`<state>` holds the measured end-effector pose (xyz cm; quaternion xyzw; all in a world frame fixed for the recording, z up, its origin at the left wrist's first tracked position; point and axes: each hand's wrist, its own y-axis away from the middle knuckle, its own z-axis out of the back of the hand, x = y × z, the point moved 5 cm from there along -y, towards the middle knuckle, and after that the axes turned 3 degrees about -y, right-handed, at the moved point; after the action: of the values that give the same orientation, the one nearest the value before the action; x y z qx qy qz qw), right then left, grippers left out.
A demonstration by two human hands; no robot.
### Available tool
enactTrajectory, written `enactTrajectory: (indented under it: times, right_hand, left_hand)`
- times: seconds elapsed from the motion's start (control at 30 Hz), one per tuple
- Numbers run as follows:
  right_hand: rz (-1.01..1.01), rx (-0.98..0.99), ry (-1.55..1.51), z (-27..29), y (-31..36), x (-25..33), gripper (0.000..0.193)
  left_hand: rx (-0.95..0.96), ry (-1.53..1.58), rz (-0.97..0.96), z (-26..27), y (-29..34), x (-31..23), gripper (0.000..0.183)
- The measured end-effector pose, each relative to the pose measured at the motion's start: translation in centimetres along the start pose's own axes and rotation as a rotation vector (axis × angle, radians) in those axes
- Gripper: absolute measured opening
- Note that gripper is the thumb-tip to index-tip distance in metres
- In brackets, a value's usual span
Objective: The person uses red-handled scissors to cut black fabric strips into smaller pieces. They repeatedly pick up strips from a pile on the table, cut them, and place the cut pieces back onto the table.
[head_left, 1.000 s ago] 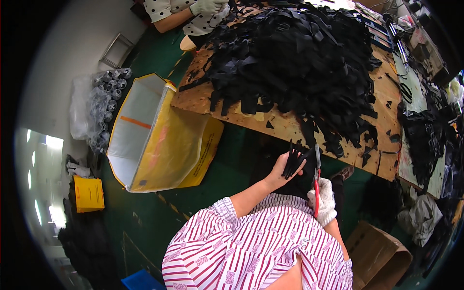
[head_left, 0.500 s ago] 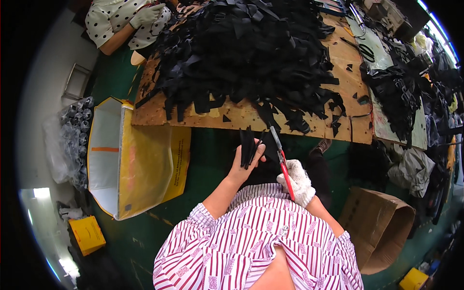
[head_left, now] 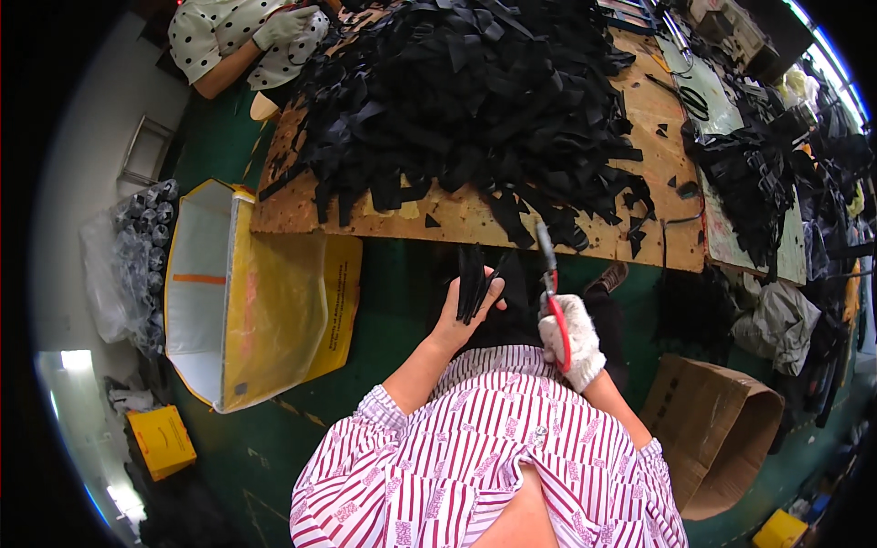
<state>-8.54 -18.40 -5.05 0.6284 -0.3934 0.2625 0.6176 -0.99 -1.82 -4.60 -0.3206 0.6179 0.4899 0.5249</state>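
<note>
My bare left hand [head_left: 468, 309] is closed around a bunch of narrow black fabric strips [head_left: 471, 283], whose ends stick up past the fingers just off the table's near edge. To its right, my right hand [head_left: 572, 340] wears a white knit glove and grips red-handled scissors [head_left: 559, 320]. Their grey blades point up toward the table, smeared by motion, and are apart from the strips in my left hand. Beyond both hands, a large heap of black fabric strips [head_left: 457, 100] covers most of the wooden table [head_left: 639, 110].
At the left stands a yellow-and-white open bin [head_left: 283, 301]. An open cardboard box [head_left: 713, 429] is on the green floor at right. Black-handled scissors [head_left: 690, 99] lie on the table's right side. Across the far left corner, a co-worker in a dotted top [head_left: 206, 41] wears gloves.
My right hand has shifted a little to the right with the scissors, whose blades have swung away from the bunch. My left hand stays nearly in place, still holding the strips.
</note>
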Motion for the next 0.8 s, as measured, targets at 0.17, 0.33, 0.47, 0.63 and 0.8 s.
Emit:
enactTrajectory:
  times: [0.17, 0.33, 0.47, 0.63, 0.8]
  right_hand:
    - [0.321, -0.024, -0.092, 0.3, -0.8, 2.0, 0.048]
    - [0.594, -0.064, 0.149, -0.9, -1.3, 2.9, 0.048]
    - [0.597, -0.084, 0.299, -2.0, -0.9, 3.9, 0.048]
    - [0.665, 0.034, 0.284, -4.2, 0.2, 4.6, 0.047]
    - [0.639, -0.031, -0.043, -3.3, 0.4, 5.0, 0.042]
  left_hand:
    - [0.018, 0.301, -0.032, -1.1, 0.3, -0.6, 0.022]
    - [0.034, 0.305, 0.025, -1.2, -0.2, 1.3, 0.026]
    - [0.288, -0.142, -0.292, -1.0, -0.5, 0.6, 0.027]
    - [0.093, 0.350, -0.152, -1.3, -0.7, 2.9, 0.034]
    - [-0.197, 0.373, -0.342, 4.2, -0.2, -2.4, 0.018]
